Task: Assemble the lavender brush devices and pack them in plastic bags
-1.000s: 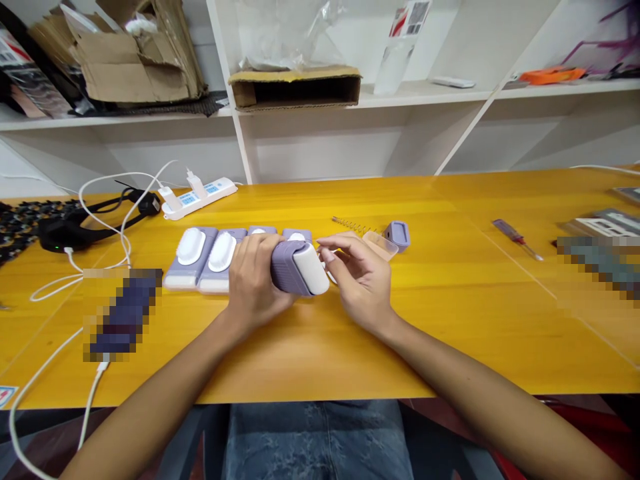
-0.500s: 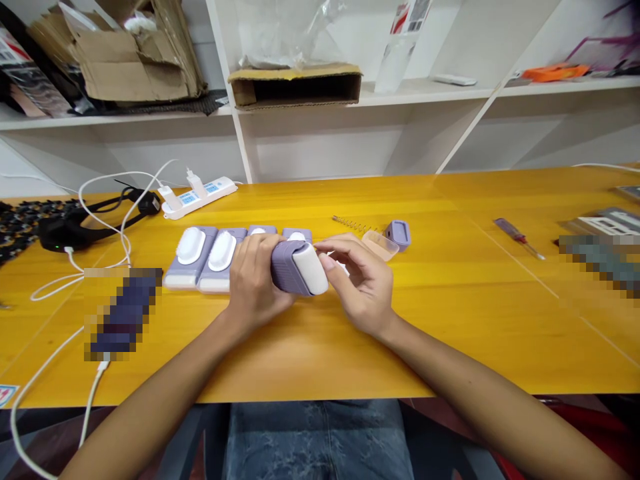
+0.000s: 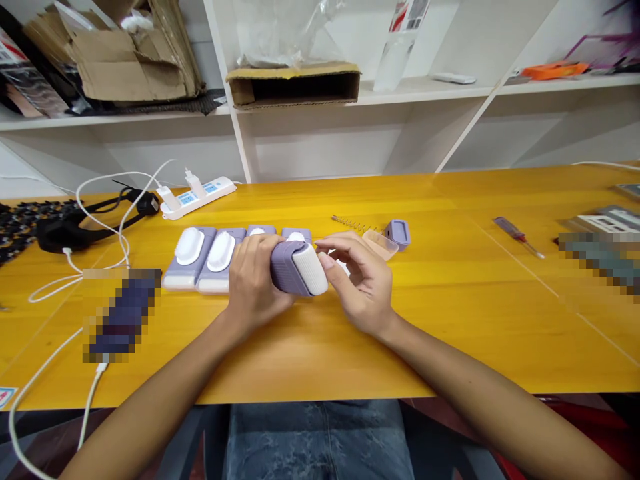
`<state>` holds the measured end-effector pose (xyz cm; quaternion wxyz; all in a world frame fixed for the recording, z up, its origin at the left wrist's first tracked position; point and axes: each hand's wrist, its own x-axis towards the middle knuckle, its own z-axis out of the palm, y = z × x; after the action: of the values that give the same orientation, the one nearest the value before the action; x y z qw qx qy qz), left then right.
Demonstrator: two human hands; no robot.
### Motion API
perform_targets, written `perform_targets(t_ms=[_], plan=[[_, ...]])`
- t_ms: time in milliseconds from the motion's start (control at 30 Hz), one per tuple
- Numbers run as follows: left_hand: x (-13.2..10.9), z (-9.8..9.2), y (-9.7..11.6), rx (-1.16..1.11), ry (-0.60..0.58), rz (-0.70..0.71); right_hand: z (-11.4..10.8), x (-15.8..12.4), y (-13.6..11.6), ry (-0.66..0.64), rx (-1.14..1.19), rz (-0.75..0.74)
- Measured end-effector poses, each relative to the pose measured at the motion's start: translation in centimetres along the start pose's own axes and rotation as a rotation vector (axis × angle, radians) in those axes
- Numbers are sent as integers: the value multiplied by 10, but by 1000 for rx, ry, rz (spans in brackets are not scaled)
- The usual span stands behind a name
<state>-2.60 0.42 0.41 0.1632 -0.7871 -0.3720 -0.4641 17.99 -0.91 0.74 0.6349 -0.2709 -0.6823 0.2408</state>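
My left hand [image 3: 253, 283] is wrapped round a lilac device with a white end [image 3: 299, 268], held just above the yellow table [image 3: 450, 313]. My right hand [image 3: 361, 280] is curled beside the white end, thumb and fingertips close to it, pinching something small and white that I cannot make out. Behind my hands lies a row of several similar lilac and white units [image 3: 205, 257]. A lilac cap [image 3: 397, 233], a clear plastic piece [image 3: 380, 244] and a thin metal spring [image 3: 353, 223] lie just beyond my right hand.
A white power strip [image 3: 197, 195] with cables and a black device [image 3: 67, 230] sit at the left. A small screwdriver [image 3: 517, 237] lies at the right, with flat items near the right edge. White shelves behind hold cardboard boxes [image 3: 295, 83].
My right hand has closed in on the white end of the device and its fingers have curled tighter. The left hand and the device have barely moved.
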Motion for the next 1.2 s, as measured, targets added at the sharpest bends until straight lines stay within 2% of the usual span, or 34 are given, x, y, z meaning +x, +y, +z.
perform_targets(t_ms=[200, 333, 400, 633, 900, 1033, 1200], plan=[[-1, 1, -2, -7, -9, 1, 0, 0, -1, -36, 13, -35], [-2, 1, -1, -20, -2, -28, 1, 3, 3, 110, -88, 6], [-2, 1, 1, -27, 1, -41, 0, 4, 5, 143, -105, 22], [-3, 2, 4, -41, -8, -24, -2, 4, -2, 14, -52, -71], [-4, 2, 2, -55, -4, -24, -4, 4, -1, 8, -42, -30], [-10, 0, 8, -184, 16, -21, -13, 12, 12, 96, -81, 41], [-21, 2, 31, -512, -55, -34, -37, 33, 42, 262, -154, 136]])
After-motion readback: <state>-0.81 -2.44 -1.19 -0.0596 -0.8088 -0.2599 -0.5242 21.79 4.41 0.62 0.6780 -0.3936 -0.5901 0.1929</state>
